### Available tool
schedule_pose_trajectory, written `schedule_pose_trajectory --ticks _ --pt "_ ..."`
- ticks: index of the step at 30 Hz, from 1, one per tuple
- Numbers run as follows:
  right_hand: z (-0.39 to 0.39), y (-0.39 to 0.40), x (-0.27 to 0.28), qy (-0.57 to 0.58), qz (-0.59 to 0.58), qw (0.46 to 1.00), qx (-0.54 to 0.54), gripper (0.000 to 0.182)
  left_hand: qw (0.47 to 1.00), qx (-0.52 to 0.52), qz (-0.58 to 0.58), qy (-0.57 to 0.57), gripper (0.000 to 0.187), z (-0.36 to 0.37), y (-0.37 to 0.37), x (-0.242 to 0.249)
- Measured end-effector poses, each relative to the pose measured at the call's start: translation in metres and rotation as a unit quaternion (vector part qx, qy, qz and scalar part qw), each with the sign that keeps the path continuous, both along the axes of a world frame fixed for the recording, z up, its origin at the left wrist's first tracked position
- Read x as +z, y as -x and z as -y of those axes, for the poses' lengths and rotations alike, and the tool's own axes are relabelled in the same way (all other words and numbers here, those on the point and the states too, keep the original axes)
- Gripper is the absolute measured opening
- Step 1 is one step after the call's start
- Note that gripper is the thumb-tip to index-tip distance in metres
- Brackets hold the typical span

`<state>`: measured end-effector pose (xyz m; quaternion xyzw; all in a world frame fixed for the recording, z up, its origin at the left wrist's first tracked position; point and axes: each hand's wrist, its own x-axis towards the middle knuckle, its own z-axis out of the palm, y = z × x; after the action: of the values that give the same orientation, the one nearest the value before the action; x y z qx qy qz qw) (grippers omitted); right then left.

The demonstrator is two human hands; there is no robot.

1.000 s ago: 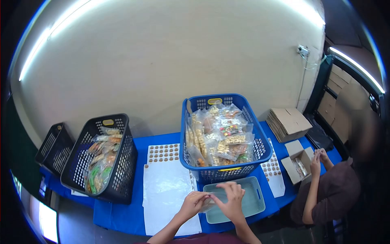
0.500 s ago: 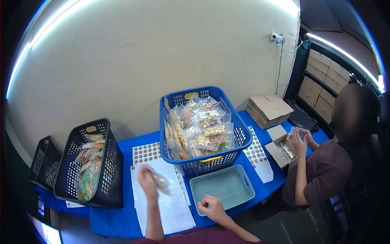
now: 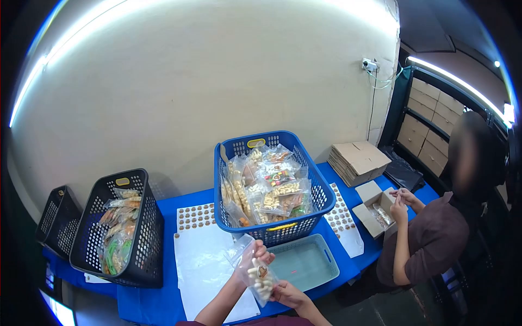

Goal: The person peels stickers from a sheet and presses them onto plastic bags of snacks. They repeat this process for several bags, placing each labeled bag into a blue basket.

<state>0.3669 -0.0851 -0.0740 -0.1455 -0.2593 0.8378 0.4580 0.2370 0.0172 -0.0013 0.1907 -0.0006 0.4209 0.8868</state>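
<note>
Both hands hold a clear plastic bag of pale, whitish snack pieces [image 3: 258,283] with a brown sticker on its front. My left hand [image 3: 248,262] is behind the bag, its fingers curled at the bag's upper right side. Lower down, my right hand [image 3: 288,294] grips the bag's bottom right edge. Underneath lies a white sheet [image 3: 198,271] on the blue tablecloth, with sticker sheets [image 3: 196,216] beyond it. A shallow grey-green tray [image 3: 310,267] is just right of the bag. Behind it stands a blue basket [image 3: 255,231] heaped with snack bags.
On the left are a black basket [image 3: 142,239] of filled bags and a smaller black basket [image 3: 51,217]. Another sticker sheet [image 3: 348,231], flattened cartons [image 3: 361,157] and an open cardboard box [image 3: 370,221] are on the right. A co-worker [image 3: 429,239] stands there, hands over the box.
The bag and my left hand have moved right and nearer to me. My right hand has moved down and taken hold of the bag's edge. The co-worker's hands have shifted slightly.
</note>
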Motion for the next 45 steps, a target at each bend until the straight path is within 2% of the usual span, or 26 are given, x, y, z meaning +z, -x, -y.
schedule_pose_trajectory --ticks 1,2,3,5,8,11,12,15,17,21,23,24,27,28,29,31,34,37,41,42,45 --pt "0.0 -0.005 0.006 0.011 0.054 0.997 -0.062 0.033 0.996 0.043 -0.075 0.013 0.029 0.001 -0.002 0.003" --pt "0.001 -0.009 0.013 0.021 0.107 0.986 -0.123 0.031 0.977 0.051 -0.209 -0.009 0.048 0.002 0.0 0.01" --pt "0.001 -0.012 0.021 0.032 0.159 0.97 -0.183 0.028 0.966 0.059 -0.232 -0.098 0.057 0.006 0.007 0.006" --pt "0.0 -0.024 0.024 0.008 0.167 0.953 -0.254 0.026 0.969 0.019 -0.242 -0.038 0.058 0.013 0.015 0.001" --pt "-0.004 -0.03 0.033 -0.039 0.235 0.914 -0.328 0.021 0.911 0.043 -0.381 -0.151 0.042 0.034 0.017 -0.023" --pt "-0.004 -0.018 0.024 -0.059 0.258 0.911 -0.316 0.024 0.736 0.109 -0.597 -0.299 0.026 0.041 0.011 -0.025" --pt "-0.003 -0.012 0.034 -0.049 0.273 0.905 -0.322 0.023 0.738 0.215 -0.544 -0.336 0.017 0.04 0.006 -0.028" --pt "-0.003 -0.017 0.028 -0.076 0.323 0.898 -0.29 0.024 0.725 0.297 -0.504 -0.363 0.018 0.023 0.011 -0.028" --pt "-0.001 -0.021 0.037 -0.083 0.33 0.881 -0.328 0.02 0.724 0.357 -0.514 -0.292 0.02 0.012 0.029 0.009" --pt "0.006 -0.039 0.038 -0.047 0.378 0.827 -0.414 0.016 0.692 0.631 -0.285 -0.204 0.023 -0.012 0.041 0.051" --pt "0.01 -0.05 0.031 -0.018 0.383 0.811 -0.443 0.015 0.679 0.666 -0.216 -0.219 0.029 -0.025 0.037 0.053" --pt "0.014 -0.055 0.027 -0.006 0.377 0.808 -0.452 0.014 0.672 0.682 -0.181 -0.225 0.032 -0.032 0.033 0.05" --pt "0.023 -0.061 0.015 0.031 0.353 0.818 -0.454 0.013 0.657 0.561 -0.4 -0.308 0.033 -0.058 0.038 0.031" --pt "0.026 -0.061 0.011 0.041 0.349 0.822 -0.448 0.013 0.693 0.404 -0.519 -0.294 0.044 -0.063 0.045 0.037" --pt "0.029 -0.06 0.007 0.049 0.345 0.827 -0.441 0.014 0.746 0.336 -0.504 -0.277 0.055 -0.073 0.047 0.02" --pt "0.035 -0.056 -0.001 0.07 0.37 0.822 -0.428 0.014 0.798 0.296 -0.479 -0.216 0.06 -0.063 0.062 0.014" --pt "0.025 -0.048 -0.004 0.063 0.386 0.822 -0.414 0.014 0.673 0.418 -0.536 -0.294 0.062 -0.045 0.1 0.024" --pt "0.007 -0.046 -0.003 0.048 0.389 0.821 -0.415 0.016 0.698 0.431 -0.514 -0.251 0.062 -0.025 0.141 0.026" --pt "-0.027 -0.023 0.014 0.005 0.405 0.821 -0.401 0.016 0.698 0.489 -0.48 -0.209 0.053 0.001 0.186 0.031" --pt "-0.036 -0.015 0.016 -0.006 0.407 0.824 -0.393 0.016 0.677 0.537 -0.46 -0.207 0.049 0.01 0.195 0.038" --pt "-0.056 0.019 0.024 -0.037 0.406 0.849 -0.337 0.015 0.544 0.648 -0.49 -0.208 0.039 0.034 0.235 0.056"
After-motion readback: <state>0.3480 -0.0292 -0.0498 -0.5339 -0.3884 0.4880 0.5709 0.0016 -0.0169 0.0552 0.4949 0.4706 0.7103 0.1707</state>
